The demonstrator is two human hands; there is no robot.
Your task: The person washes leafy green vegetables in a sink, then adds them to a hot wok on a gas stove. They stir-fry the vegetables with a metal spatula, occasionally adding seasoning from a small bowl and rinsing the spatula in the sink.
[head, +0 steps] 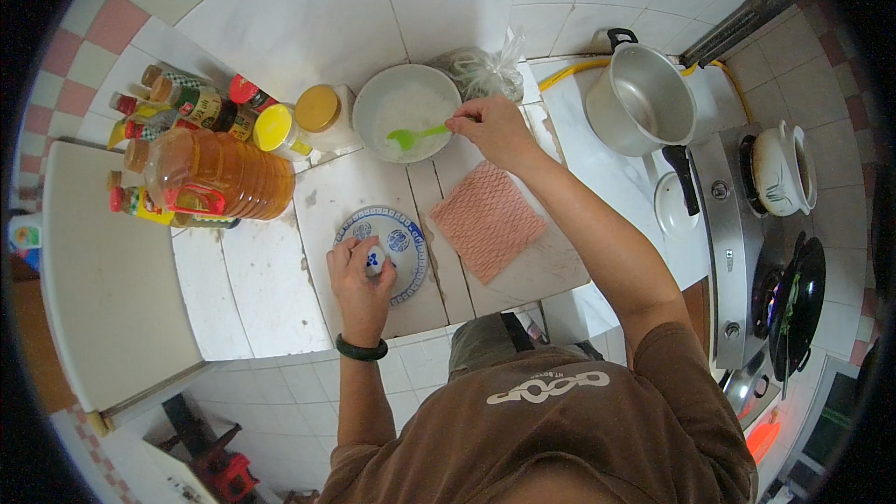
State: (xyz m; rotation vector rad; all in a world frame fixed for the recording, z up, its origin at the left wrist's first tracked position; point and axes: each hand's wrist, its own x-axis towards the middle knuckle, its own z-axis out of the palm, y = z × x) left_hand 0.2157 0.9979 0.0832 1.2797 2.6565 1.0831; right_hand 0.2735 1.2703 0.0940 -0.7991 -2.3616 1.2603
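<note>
A green plastic spoon (420,133) is held by its handle in my right hand (490,129), its bowl inside a round white bowl (369,115) with whitish contents. My left hand (360,287) grips the round knob of a blue-and-white patterned ceramic lid (399,240) at the counter's near part. Whether the lid rests on something is hidden. A pink textured cloth (488,222) lies right of the lid, below my right forearm. Behind my left hand stand a jar with a gold lid (318,108) and a container with a yellow lid (274,128).
A large oil jug (224,175) and several sauce bottles (192,101) crowd the left. A knotted plastic bag (486,73) stands beside the bowl. Rightward are a metal pot (633,101), a white lid (675,204), and a gas stove (728,252) with a ceramic pot (777,171) and black wok (805,304).
</note>
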